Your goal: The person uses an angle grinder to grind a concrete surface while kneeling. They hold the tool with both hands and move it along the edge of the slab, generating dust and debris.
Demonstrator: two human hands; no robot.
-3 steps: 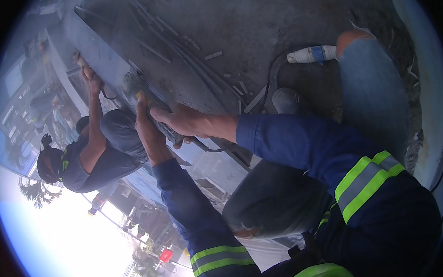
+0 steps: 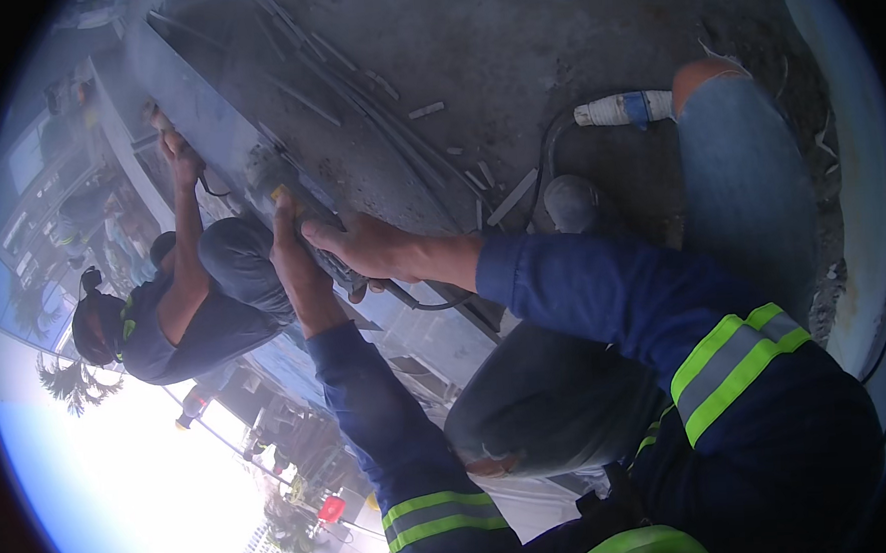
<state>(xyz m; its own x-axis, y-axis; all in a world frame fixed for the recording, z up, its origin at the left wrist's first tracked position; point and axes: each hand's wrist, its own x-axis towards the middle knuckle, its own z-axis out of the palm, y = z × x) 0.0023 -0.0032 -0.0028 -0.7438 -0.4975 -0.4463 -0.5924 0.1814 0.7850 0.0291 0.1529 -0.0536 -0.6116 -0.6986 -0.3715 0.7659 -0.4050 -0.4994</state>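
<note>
My left hand (image 2: 291,239) is closed on the front of a dark angle grinder (image 2: 314,203) with a yellow part, its head against the edge of a long grey slab (image 2: 202,79) in hazy dust. My right hand (image 2: 356,241) grips the grinder's body farther back, its fingers partly hidden. A black cord (image 2: 414,303) leaves the tool's rear. Just where the head meets the slab is blurred by dust.
A crouching co-worker (image 2: 155,322) at left holds another tool (image 2: 159,121). A pale-jeaned leg (image 2: 744,181), a white connector (image 2: 605,113) with cables, loose strips (image 2: 374,110) and a grey round object (image 2: 569,200) lie right of the slab. Dark-jeaned leg (image 2: 529,392) below me.
</note>
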